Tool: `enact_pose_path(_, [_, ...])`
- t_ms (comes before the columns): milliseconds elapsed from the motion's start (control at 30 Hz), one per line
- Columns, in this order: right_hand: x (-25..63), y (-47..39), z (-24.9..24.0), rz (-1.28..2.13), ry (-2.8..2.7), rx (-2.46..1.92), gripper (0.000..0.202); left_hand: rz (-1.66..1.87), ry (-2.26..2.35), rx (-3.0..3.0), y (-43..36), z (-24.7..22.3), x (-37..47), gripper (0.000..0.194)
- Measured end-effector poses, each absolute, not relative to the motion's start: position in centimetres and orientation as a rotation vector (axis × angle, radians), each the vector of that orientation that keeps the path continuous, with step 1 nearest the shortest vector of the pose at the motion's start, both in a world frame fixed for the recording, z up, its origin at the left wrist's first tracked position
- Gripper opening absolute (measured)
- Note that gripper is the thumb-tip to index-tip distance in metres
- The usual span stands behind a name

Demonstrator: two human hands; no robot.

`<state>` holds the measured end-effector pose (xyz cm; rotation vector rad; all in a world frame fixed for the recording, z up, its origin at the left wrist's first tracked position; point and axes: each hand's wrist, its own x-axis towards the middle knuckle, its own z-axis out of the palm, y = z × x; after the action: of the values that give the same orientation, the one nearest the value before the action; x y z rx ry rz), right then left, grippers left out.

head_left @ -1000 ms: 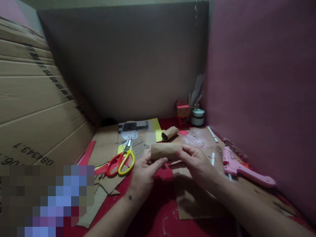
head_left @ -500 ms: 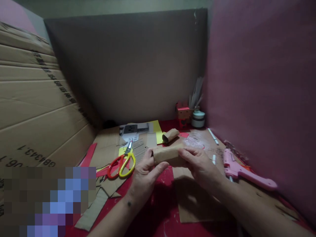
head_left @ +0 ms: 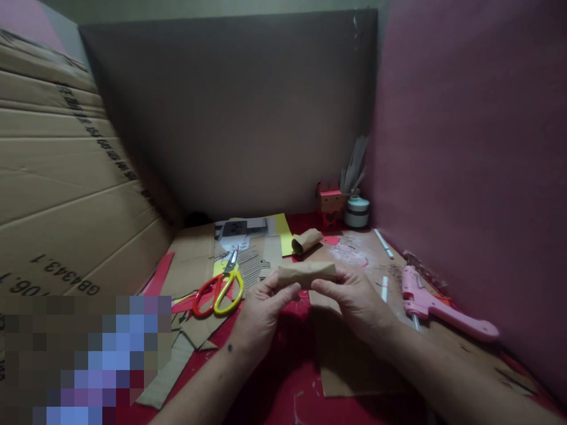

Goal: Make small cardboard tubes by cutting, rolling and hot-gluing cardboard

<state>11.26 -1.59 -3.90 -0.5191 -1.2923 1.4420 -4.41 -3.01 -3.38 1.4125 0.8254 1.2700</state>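
Between my two hands is a rolled cardboard tube [head_left: 306, 272], held level above the red table cover. My left hand [head_left: 264, 304] grips its left end, thumb in front and fingers behind. At the right end my right hand [head_left: 354, 295] closes on it the same way, thumb pressed to its lower front. A second cardboard tube [head_left: 307, 241] lies just beyond, its dark open end facing left. Scissors [head_left: 224, 289] with one red and one yellow handle rest left of my left hand. Beneath my right hand lies a flat piece of cardboard [head_left: 349, 366].
A pink glue gun [head_left: 436, 310] lies at the right, near white sticks [head_left: 383, 244]. Cardboard scraps [head_left: 170, 366] spread at the left. A small box figure [head_left: 330, 203] and a pale jar [head_left: 357, 211] stand at the back. Cardboard [head_left: 53, 177] and pink walls [head_left: 469, 147] flank the table.
My right thumb has moved from the tube's upper right end to its lower front. The tube's front has turned and it sits nearly level, still between both hands.
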Motion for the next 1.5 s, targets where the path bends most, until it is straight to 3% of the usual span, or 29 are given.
enact_pose_path(367, [11.3,-1.7,-4.1,1.424,-1.253,-0.743,0.023,1.031,0.928,1.051,-2.6,-4.0,-4.9,0.03])
enact_pose_path(567, [12.2,-1.2,-3.6,1.515,-1.351,-0.799,0.025,1.23,0.931,1.106,-2.4,-3.6,-4.9,0.025])
enact_pose_path(733, [11.9,-1.1,-3.9,1.582,-1.194,-0.701,0.021,1.157,0.853,1.118,-2.7,-3.7,-4.6,0.026])
enact_pose_path(1333, [11.0,-2.0,-3.7,1.35,-1.198,-0.862,0.007,1.233,0.898,0.947,-2.6,-4.8,-3.4,0.022])
enact_pose_path(1500, [10.9,-2.4,-3.4,1.322,-1.195,-0.928,0.012,1.217,0.902,0.948,-3.2,-4.2,-2.9,0.024])
